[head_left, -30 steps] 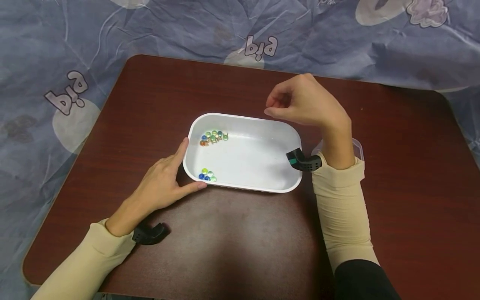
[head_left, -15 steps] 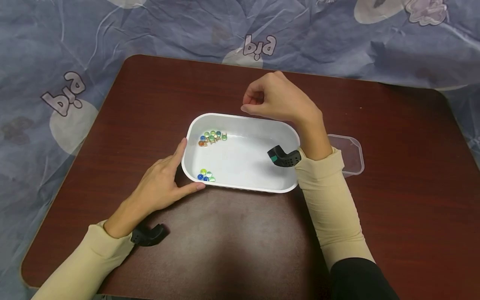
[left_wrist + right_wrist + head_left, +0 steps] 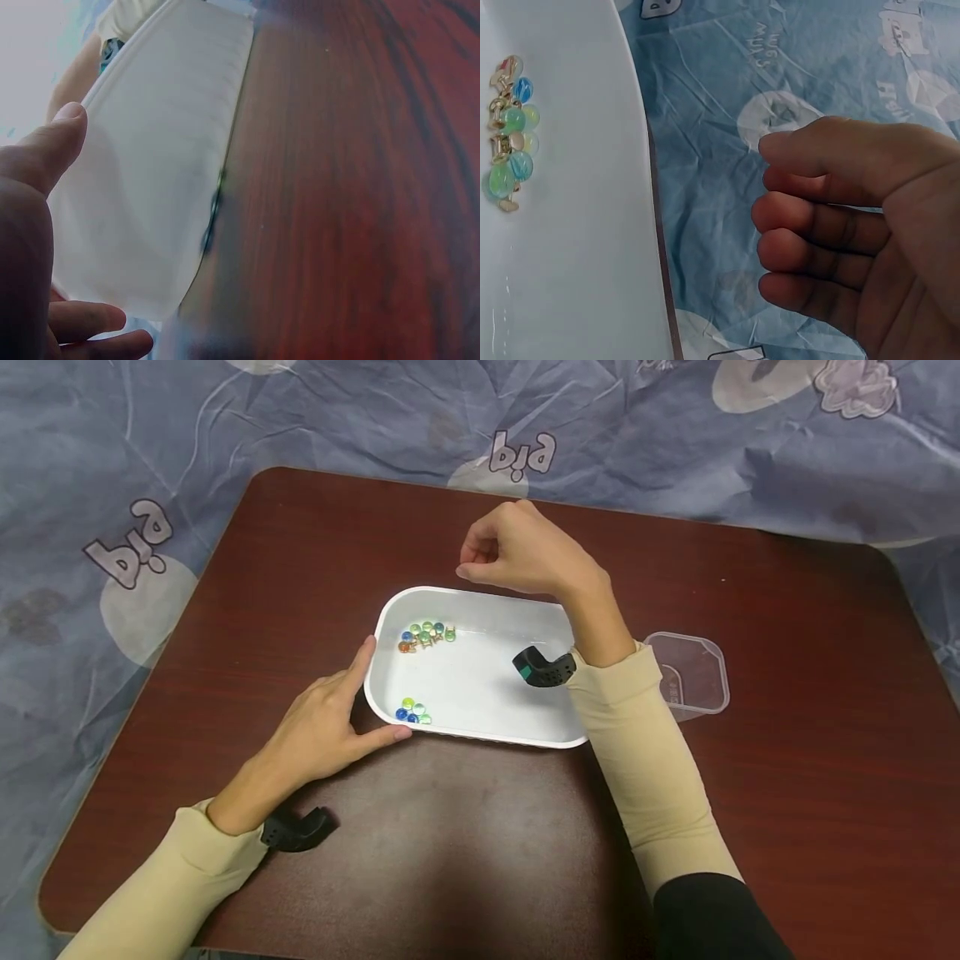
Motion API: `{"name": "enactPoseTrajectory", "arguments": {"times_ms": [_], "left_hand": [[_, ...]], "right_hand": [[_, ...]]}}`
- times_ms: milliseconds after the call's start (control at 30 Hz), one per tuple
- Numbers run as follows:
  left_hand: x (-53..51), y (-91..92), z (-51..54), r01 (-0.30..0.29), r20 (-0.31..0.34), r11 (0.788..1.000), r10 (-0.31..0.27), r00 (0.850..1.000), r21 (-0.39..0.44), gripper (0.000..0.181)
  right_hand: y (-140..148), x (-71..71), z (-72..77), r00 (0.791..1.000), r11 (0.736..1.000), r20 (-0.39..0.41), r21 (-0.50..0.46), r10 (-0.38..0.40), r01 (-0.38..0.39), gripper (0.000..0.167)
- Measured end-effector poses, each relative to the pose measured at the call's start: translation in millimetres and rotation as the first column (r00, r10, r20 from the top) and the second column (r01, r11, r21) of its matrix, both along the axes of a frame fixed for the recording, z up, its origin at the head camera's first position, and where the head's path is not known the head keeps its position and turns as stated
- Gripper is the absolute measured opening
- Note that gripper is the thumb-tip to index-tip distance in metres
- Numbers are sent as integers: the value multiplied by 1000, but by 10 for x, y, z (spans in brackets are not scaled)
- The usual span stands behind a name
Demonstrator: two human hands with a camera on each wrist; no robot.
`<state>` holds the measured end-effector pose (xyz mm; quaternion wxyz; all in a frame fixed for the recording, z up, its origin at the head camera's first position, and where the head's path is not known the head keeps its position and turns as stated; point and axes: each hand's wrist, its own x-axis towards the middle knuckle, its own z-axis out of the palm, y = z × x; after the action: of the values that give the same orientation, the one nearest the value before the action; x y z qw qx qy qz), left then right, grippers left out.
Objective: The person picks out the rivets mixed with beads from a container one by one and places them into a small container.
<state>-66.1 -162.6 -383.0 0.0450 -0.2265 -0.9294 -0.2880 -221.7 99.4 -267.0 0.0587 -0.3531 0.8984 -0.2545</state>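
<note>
A white rectangular tray (image 3: 487,681) lies mid-table. In its far left corner is a mixed cluster of glass marbles (image 3: 514,120) and small gold pieces (image 3: 498,142) that look like push pins. Several more marbles (image 3: 412,712) lie in its near left corner. My left hand (image 3: 318,722) touches the tray's left end, thumb on the near rim and fingers, fairly straight, along the side. Above the tray's far edge hovers my right hand (image 3: 525,552), bent at the wrist. Its fingers are loosely curled with the thumb near the index finger; nothing shows between them.
A clear plastic box (image 3: 693,672) stands right of the tray, partly behind the right forearm. Each wrist wears a black camera mount (image 3: 543,667). A wrinkled blue printed cloth (image 3: 375,418) hangs beyond the dark red-brown table (image 3: 810,735).
My right hand has moved left along the tray's far edge, uncovering more of the clear box. The left hand, tray and marbles stay where they were.
</note>
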Motion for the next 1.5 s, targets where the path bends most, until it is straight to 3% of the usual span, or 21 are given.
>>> {"name": "enactPoseTrajectory", "arguments": {"times_ms": [367, 867, 1067, 1500], "left_hand": [[13, -16, 3, -17, 9, 1000, 17, 1000, -1, 112], [-2, -7, 12, 3, 5, 1000, -3, 1000, -2, 111], [5, -8, 16, -9, 26, 1000, 9, 1000, 2, 112], [-1, -13, -5, 0, 8, 1000, 0, 1000, 9, 111]], "right_hand": [[-308, 14, 55, 995, 995, -16, -2, 97, -97, 12], [-511, 20, -233, 964, 973, 137, -5, 230, -231, 7], [-582, 47, -332, 954, 965, 167, 41, 248, -258, 7], [-692, 105, -501, 942, 944, 228, 164, 247, -287, 8]]}}
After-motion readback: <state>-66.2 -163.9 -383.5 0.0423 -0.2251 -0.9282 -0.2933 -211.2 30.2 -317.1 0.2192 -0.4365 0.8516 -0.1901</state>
